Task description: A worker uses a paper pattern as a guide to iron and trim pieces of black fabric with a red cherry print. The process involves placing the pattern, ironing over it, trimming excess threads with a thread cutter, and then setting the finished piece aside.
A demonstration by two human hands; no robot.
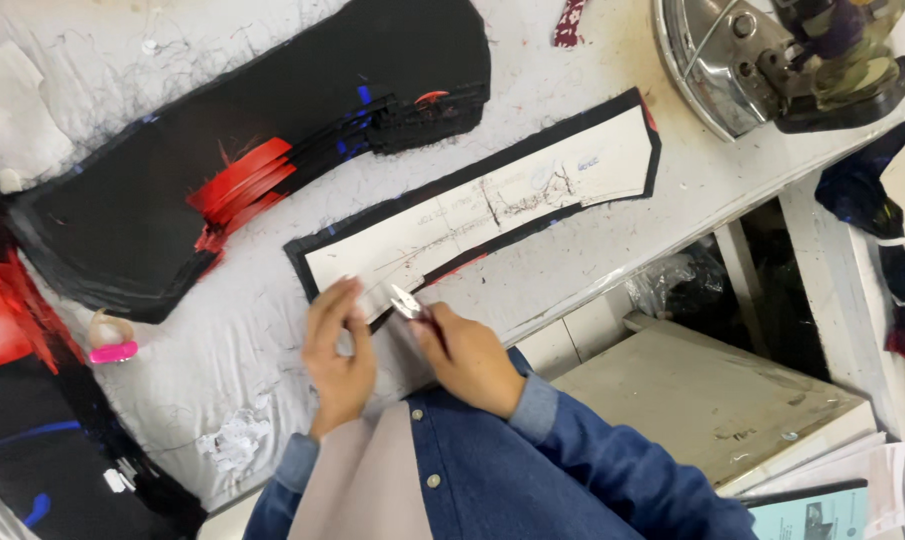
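At far left a red and black fabric heap (12,330) is cut off by the frame. The left hand (338,350) lies flat, fingers loosely spread, pressing the long white paper pattern (492,205) on black cloth. The right hand (472,358) is closed around small metal pliers (406,301), whose tip is blurred, at the pattern's lower edge.

I see a white padded worktable (592,200), stained and littered with thread | beyond its right edge a painted white frame post (822,270) | below that edge a flat grey box top (702,400) | crumpled clear plastic (672,285) in the dark gap beneath the table | light even, no hard shadows
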